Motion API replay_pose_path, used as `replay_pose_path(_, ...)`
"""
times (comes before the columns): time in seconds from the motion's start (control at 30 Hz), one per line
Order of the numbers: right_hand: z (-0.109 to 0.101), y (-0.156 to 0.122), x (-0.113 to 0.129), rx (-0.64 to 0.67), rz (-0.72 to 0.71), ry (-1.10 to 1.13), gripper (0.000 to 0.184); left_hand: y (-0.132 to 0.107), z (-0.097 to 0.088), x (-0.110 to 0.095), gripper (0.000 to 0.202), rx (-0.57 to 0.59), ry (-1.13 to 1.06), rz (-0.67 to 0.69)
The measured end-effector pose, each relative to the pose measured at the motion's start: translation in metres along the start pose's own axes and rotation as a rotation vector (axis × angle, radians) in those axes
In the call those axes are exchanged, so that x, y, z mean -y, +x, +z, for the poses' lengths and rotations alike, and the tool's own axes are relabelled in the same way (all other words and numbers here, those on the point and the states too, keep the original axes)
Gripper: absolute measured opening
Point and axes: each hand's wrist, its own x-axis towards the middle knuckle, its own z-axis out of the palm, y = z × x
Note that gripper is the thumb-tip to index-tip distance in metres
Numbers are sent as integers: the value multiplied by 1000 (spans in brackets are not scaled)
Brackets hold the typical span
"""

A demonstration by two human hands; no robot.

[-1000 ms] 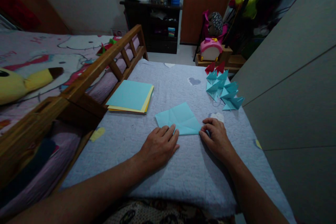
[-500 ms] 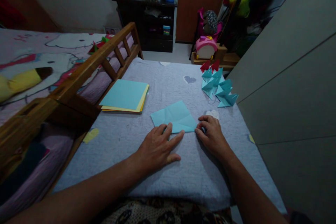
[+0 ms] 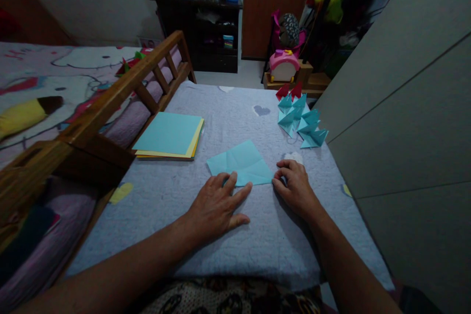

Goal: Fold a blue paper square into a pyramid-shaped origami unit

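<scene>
A creased light-blue square of paper [image 3: 241, 161] lies on the grey blanket [image 3: 235, 235] in front of me. My left hand [image 3: 215, 206] rests flat with fingers spread, its fingertips on the paper's near edge. My right hand [image 3: 294, 187] has its fingers curled and pinches the paper's right corner. A stack of coloured paper sheets [image 3: 169, 135], light blue on top and yellow below, lies to the left. A cluster of folded teal paper pieces [image 3: 300, 120] with two red ones [image 3: 289, 91] stands at the far right.
A wooden bed rail [image 3: 121, 93] runs along the left, with a patterned bed and a yellow plush toy [image 3: 25, 115] beyond. A grey wardrobe wall [image 3: 397, 108] closes the right. A dark shelf [image 3: 206, 24], a brown door [image 3: 275, 0] and a pink toy [image 3: 283, 66] stand at the back.
My left hand's fingers have spread apart and slid slightly back on the paper's near edge. My right hand stays pinched at the right corner. The view has shifted a little.
</scene>
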Motion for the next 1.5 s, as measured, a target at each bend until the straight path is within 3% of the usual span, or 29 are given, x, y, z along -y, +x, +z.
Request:
replay_pose_path(0.17,-3,0,-4,-15,-8,-14,8,1,-1,0,75,17,-4,-1)
replay_pose_path(0.43,-10,-3,-3,72,-60,-18,13,0,-1,0,76,12,-10,-14)
replay_pose_path(0.77,-8,0,0,93,-29,-23,6,-1,-1,0,74,6,15,-5)
replay_pose_path(1.5,1,-1,10,-13,93,-164,7,0,-1,-2,74,7,37,-19)
